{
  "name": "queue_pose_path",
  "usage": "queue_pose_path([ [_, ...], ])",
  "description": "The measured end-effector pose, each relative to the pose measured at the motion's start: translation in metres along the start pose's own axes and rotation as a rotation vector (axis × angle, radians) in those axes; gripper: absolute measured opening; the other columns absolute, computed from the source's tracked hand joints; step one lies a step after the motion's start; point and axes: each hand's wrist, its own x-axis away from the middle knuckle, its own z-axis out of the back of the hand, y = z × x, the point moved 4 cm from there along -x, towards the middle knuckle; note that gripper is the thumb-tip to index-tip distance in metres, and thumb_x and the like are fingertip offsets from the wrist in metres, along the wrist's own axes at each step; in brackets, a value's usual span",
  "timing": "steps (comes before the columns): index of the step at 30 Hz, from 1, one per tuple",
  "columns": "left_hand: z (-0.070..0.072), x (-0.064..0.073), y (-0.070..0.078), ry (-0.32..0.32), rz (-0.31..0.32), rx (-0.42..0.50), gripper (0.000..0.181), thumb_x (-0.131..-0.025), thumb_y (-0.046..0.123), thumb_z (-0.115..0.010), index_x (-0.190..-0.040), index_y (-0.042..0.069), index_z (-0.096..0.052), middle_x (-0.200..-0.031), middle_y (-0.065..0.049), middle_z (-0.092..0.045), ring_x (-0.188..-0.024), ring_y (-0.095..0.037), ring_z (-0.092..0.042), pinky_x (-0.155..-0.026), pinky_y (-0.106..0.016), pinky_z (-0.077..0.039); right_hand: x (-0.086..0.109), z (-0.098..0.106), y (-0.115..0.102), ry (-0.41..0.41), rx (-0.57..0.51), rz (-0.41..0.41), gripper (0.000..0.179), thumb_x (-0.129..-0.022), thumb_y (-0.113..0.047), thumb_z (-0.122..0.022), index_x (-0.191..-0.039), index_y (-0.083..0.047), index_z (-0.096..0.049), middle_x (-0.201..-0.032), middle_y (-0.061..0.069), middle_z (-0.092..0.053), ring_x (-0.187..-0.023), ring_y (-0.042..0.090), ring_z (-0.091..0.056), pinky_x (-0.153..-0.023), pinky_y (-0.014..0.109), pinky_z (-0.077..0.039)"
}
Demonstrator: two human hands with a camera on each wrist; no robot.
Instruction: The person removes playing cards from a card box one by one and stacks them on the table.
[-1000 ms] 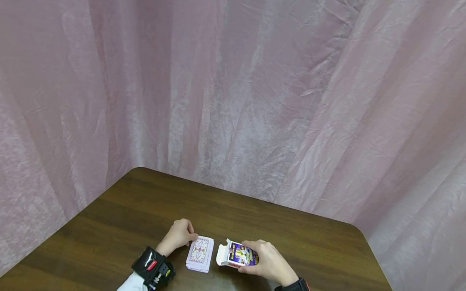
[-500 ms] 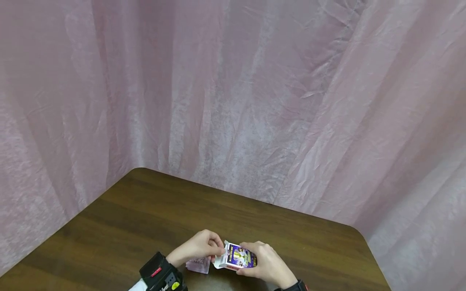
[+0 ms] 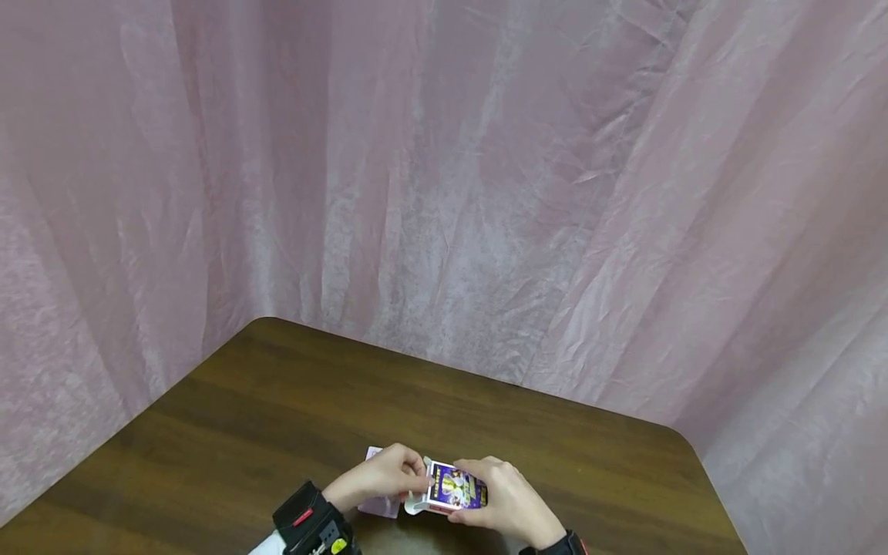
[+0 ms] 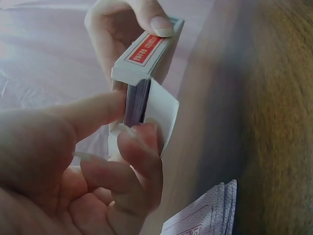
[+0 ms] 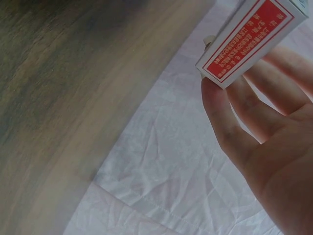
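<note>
My right hand (image 3: 509, 499) grips a purple-and-white playing card box (image 3: 458, 489) from its right end, thumb on the near side and fingers on the far side. The box's mouth faces left, its white flap (image 4: 164, 107) folded out. Dark card edges (image 4: 138, 104) show inside the mouth in the left wrist view. There my left hand (image 3: 390, 472) pinches at the cards with thumb and curled index finger. Under the left hand lies a stack of playing cards (image 4: 208, 213), mostly hidden in the head view. A red label panel (image 5: 247, 41) shows along the box's narrow side.
The brown wooden table (image 3: 291, 401) stretches out beyond both hands, with rounded far corners. Pink curtains (image 3: 444, 193) hang right behind its far and side edges. A black wrist strap with a device (image 3: 315, 520) sits on my left wrist.
My left hand has moved right from the card stack to the box's mouth, and its fingers have shifted slightly further in. The right hand keeps its grip, with the box drawn slightly left.
</note>
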Motion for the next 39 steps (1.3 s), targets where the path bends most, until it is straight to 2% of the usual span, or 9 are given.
queue_pose_path([
  [8,0.007,0.000,-0.001,-0.040,0.026,0.010,0.021,-0.085,0.019,-0.070,-0.078,0.001,-0.063,-0.056,0.008,-0.051,-0.049,-0.005,-0.044,-0.046,-0.018,-0.032,-0.002,0.001,0.001,-0.006,-0.013,-0.003,0.054,-0.075,-0.045,-0.080,-0.116,-0.013,-0.066,-0.101,-0.003,-0.070,-0.088,0.006,-0.059,-0.073,0.021,-0.049],
  [17,0.015,0.003,-0.004,-0.133,0.052,0.180,0.012,-0.088,0.011,-0.066,-0.086,0.001,-0.060,-0.058,0.002,-0.063,-0.050,-0.004,-0.058,-0.046,-0.014,-0.038,-0.002,0.000,0.003,0.001,-0.002,0.011,0.054,-0.074,-0.045,-0.080,-0.115,-0.011,-0.067,-0.101,-0.002,-0.071,-0.087,0.005,-0.059,-0.073,0.021,-0.049],
  [22,0.026,0.005,-0.005,-0.182,0.046,0.234,0.016,-0.091,0.009,-0.059,-0.100,-0.004,-0.057,-0.072,-0.005,-0.068,-0.057,-0.008,-0.067,-0.047,-0.012,-0.040,0.000,0.001,0.004,0.009,0.005,0.000,0.055,-0.074,-0.045,-0.080,-0.115,-0.010,-0.067,-0.102,-0.001,-0.071,-0.087,0.006,-0.059,-0.073,0.021,-0.049],
  [26,0.037,0.007,-0.006,-0.218,0.028,0.249,0.019,-0.092,0.007,-0.056,-0.104,-0.007,-0.056,-0.076,-0.003,-0.065,-0.059,-0.008,-0.067,-0.049,-0.012,-0.042,0.002,0.001,0.006,0.015,0.014,-0.007,0.056,-0.074,-0.046,-0.080,-0.115,-0.010,-0.067,-0.101,0.000,-0.070,-0.087,0.006,-0.059,-0.073,0.021,-0.049],
  [32,0.056,0.008,-0.006,-0.214,0.000,0.240,0.023,-0.090,0.004,-0.054,-0.107,-0.011,-0.055,-0.075,0.001,-0.063,-0.058,-0.004,-0.060,-0.054,-0.014,-0.045,0.003,0.001,0.006,0.024,0.031,-0.008,0.055,-0.073,-0.045,-0.081,-0.115,-0.011,-0.067,-0.101,-0.001,-0.071,-0.087,0.005,-0.059,-0.073,0.022,-0.049],
  [39,0.071,0.009,-0.006,-0.205,-0.010,0.265,0.027,-0.087,0.002,-0.054,-0.109,-0.013,-0.053,-0.078,0.002,-0.061,-0.065,-0.005,-0.056,-0.062,-0.017,-0.046,0.002,0.002,0.007,0.009,0.003,-0.033,0.056,-0.074,-0.046,-0.080,-0.115,-0.011,-0.067,-0.100,-0.002,-0.070,-0.087,0.005,-0.058,-0.073,0.021,-0.048],
])
